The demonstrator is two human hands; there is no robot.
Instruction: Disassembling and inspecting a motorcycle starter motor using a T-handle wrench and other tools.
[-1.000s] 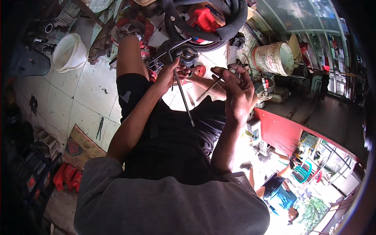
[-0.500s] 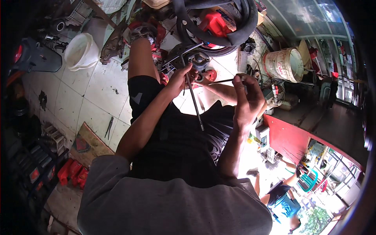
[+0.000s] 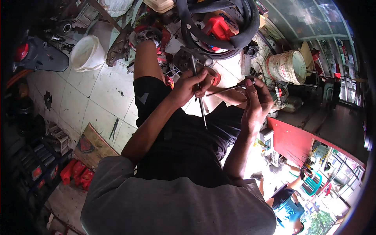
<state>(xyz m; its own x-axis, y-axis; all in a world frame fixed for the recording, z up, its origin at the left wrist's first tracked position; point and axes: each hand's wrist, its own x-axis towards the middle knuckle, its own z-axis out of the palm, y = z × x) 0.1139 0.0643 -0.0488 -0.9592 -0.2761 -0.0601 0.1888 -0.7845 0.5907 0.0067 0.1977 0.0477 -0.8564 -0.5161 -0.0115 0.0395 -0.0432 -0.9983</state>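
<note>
My left hand (image 3: 188, 86) grips a long dark metal rod (image 3: 203, 115) that stands nearly upright in the view, above my lap. My right hand (image 3: 254, 98) is closed on a thinner dark rod (image 3: 225, 89), its thumb near the outer end; the rod reaches leftward toward my left hand, and I cannot tell whether the two touch. Behind the long rod, a dark round metal part (image 3: 182, 58) lies among red and metal pieces, partly hidden.
Black tire tubes (image 3: 246, 37) and a red jug (image 3: 217, 27) lie beyond. White buckets (image 3: 86, 55) (image 3: 286, 66) stand either side. Pliers (image 3: 114, 129) and red bottles (image 3: 72, 172) are at left. A person in blue (image 3: 290, 211) is at lower right.
The view has shifted, so the scene sits further right and slightly lower. The thin rod has swung flatter toward my left hand, and the long rod stands more upright.
</note>
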